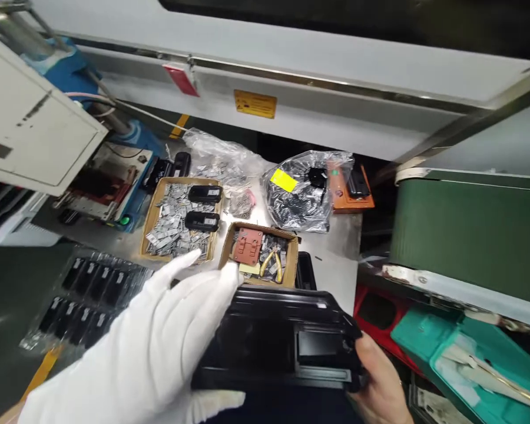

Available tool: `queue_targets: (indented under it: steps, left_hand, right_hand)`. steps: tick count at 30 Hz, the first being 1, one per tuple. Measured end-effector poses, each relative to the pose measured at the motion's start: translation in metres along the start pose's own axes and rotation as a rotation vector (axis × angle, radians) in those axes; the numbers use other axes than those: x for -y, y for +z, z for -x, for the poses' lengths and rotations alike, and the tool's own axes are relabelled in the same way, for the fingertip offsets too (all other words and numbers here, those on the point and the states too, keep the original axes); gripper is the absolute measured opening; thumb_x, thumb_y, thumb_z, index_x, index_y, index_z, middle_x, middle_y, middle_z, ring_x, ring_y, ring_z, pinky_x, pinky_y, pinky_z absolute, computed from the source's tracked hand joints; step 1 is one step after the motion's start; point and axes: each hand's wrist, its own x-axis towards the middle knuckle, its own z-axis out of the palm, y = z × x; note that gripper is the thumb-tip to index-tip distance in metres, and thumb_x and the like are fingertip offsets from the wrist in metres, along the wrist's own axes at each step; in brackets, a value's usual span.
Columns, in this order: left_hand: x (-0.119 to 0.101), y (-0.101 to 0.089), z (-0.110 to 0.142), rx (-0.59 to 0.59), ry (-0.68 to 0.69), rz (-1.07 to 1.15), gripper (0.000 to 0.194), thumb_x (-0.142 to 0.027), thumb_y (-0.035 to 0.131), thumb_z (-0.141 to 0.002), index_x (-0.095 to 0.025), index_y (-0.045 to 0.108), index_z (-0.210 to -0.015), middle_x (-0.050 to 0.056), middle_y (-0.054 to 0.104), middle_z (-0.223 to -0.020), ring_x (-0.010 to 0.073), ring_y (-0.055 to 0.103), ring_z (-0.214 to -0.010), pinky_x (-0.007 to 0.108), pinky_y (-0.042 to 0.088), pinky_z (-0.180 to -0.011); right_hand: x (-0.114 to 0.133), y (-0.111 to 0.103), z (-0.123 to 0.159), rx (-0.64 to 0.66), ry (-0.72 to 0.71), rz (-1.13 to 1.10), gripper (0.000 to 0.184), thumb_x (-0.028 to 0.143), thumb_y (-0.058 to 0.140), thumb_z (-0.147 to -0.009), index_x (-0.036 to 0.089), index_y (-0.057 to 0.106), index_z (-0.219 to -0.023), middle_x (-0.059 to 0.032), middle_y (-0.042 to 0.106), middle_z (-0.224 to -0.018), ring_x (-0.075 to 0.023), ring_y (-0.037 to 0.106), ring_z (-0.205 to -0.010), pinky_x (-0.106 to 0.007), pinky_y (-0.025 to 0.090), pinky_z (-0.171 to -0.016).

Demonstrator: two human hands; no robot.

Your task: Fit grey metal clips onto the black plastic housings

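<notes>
I hold a glossy black plastic housing (278,338) low in the middle of the view. My left hand (159,347) wears a white glove and lies against the housing's left end, fingers stretched forward over its top edge and thumb under its lower edge. My bare right hand (382,383) grips the housing's right end, thumb on its front corner.
On the bench beyond stand a cardboard box of small metal plates (176,221) with two black parts, a smaller box (260,254) with a reddish block and yellow-handled pliers, and plastic bags (304,191). A tray of black parts (83,294) lies left; teal bins (468,359) sit right.
</notes>
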Motion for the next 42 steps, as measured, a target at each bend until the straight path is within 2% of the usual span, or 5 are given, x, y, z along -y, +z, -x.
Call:
queue_targets:
  steps: [11,22,30,36,42]
  left_hand:
    - [-0.022,-0.017,0.011,-0.024,-0.184,-0.104,0.103,-0.073,0.058,-0.083,-0.018,0.021,-0.162,0.004,0.038,-0.161,0.0328,0.039,-0.144,0.04,0.026,-0.125]
    - [-0.026,-0.026,0.009,0.023,-0.11,-0.182,0.096,-0.064,0.055,-0.093,-0.009,0.015,-0.161,0.009,0.04,-0.155,0.0293,0.03,-0.148,0.04,0.017,-0.128]
    - [0.006,0.039,0.035,0.081,-0.095,-0.187,0.073,-0.027,0.057,-0.091,-0.006,0.029,-0.155,0.019,0.05,-0.138,0.0317,0.045,-0.135,0.048,0.025,-0.124]
    - [0.037,0.097,0.077,0.051,-0.163,-0.055,0.061,-0.027,0.056,-0.083,-0.014,0.041,-0.141,0.018,0.066,-0.12,0.0332,0.07,-0.108,0.046,0.061,-0.095]
    - [0.07,0.113,0.125,0.061,-0.654,0.117,0.072,-0.053,0.068,-0.082,-0.021,0.041,-0.14,0.017,0.063,-0.126,0.0344,0.069,-0.112,0.048,0.063,-0.091]
  right_hand:
    - [0.028,0.032,0.006,-0.061,0.142,-0.091,0.046,0.069,0.08,-0.071,0.023,0.073,-0.066,-0.0051,0.066,-0.053,-0.0306,0.073,-0.07,-0.04,0.063,-0.068]
    - [0.0,-0.004,-0.012,0.144,-0.048,0.088,0.059,0.077,0.051,-0.088,0.025,0.077,-0.092,-0.009,0.075,-0.081,-0.0303,0.072,-0.084,-0.042,0.06,-0.078]
    - [-0.001,0.029,-0.036,0.505,-0.16,0.767,0.071,0.076,0.026,-0.098,0.02,0.066,-0.08,-0.0065,0.065,-0.081,-0.0212,0.056,-0.078,-0.035,0.052,-0.078]
    - [-0.041,0.046,-0.072,0.722,0.036,0.596,0.069,0.08,0.033,-0.093,0.019,0.063,-0.082,-0.0045,0.063,-0.082,-0.0185,0.057,-0.078,-0.034,0.053,-0.081]
    - [-0.087,0.013,-0.17,-0.111,-0.125,0.818,0.061,0.063,0.042,-0.089,0.017,0.069,-0.117,-0.017,0.069,-0.122,-0.0309,0.063,-0.118,-0.049,0.045,-0.107]
